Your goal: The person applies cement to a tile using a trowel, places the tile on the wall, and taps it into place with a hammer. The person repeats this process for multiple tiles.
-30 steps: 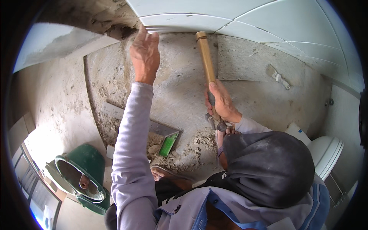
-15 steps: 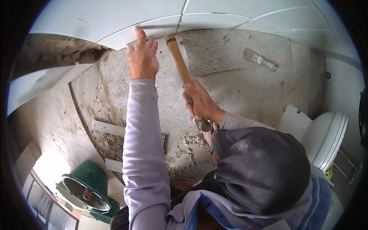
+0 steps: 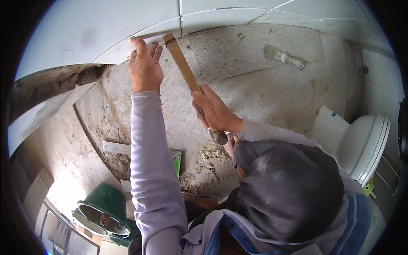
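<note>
My left hand (image 3: 145,70) is raised at the bottom of the white wall tiles (image 3: 229,12), fingers apart, with fingertips at the lower tile's edge. Nothing shows in its grasp. My right hand (image 3: 217,111) is wrapped round a hammer (image 3: 182,59), close to its metal head. The wooden handle slants away up to the left. Its far end, with a dark band round it, comes close to the tile edge, just right of my left hand. Whether it touches the tile I cannot tell.
A putty knife (image 3: 282,57) lies on the dusty floor at the far right. Loose rubble (image 3: 206,168) and a pale strip (image 3: 115,147) are nearer. Green buckets (image 3: 104,204) stand at lower left, a white toilet (image 3: 361,146) at right. A broken gap (image 3: 51,87) opens beneath the left tiles.
The whole view has shifted somewhat. My left hand's fingers have tilted leftward and bent at the tile edge. My right hand keeps its hold on the hammer, at much the same slant.
</note>
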Demonstrator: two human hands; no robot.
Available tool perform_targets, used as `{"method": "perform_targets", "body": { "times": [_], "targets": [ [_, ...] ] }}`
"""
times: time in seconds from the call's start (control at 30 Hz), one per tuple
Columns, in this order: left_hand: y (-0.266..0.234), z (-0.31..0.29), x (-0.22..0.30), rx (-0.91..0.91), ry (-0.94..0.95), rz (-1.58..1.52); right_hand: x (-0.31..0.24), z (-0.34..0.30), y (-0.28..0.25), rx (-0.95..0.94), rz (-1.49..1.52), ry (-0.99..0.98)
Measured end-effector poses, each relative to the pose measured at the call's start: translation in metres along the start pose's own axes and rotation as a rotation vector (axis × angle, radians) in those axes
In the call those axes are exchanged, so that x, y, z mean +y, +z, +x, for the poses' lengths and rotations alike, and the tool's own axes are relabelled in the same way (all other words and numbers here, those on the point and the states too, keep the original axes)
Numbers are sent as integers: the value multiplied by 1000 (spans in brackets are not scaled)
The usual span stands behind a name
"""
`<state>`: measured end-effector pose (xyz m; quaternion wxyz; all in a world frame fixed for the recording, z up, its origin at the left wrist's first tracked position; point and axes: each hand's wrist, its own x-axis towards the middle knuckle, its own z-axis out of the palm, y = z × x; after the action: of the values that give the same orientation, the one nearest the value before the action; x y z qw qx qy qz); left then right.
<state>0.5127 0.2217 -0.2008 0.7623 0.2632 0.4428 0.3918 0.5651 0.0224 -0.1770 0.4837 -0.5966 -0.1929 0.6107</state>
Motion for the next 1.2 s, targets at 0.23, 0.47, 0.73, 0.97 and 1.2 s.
{"method": "perform_targets", "body": {
  "times": [0.23, 0.47, 0.73, 0.97, 1.2],
  "targets": [
    [-9, 7, 0, -34, 27, 33, 8, -5, 9, -3, -28, 91],
    [0, 2, 0, -41, 2, 111, -3, -11, -1, 49, -21, 77],
    [1, -2, 5, -9, -27, 102, -7, 5, 10, 50, 26, 52],
    [4, -7, 5, -2, -8, 83, -6, 8, 10, 27, -3, 76],
    [5, -7, 3, -1, -29, 25, -5, 7, 7, 5, -27, 29]
  ]
}}
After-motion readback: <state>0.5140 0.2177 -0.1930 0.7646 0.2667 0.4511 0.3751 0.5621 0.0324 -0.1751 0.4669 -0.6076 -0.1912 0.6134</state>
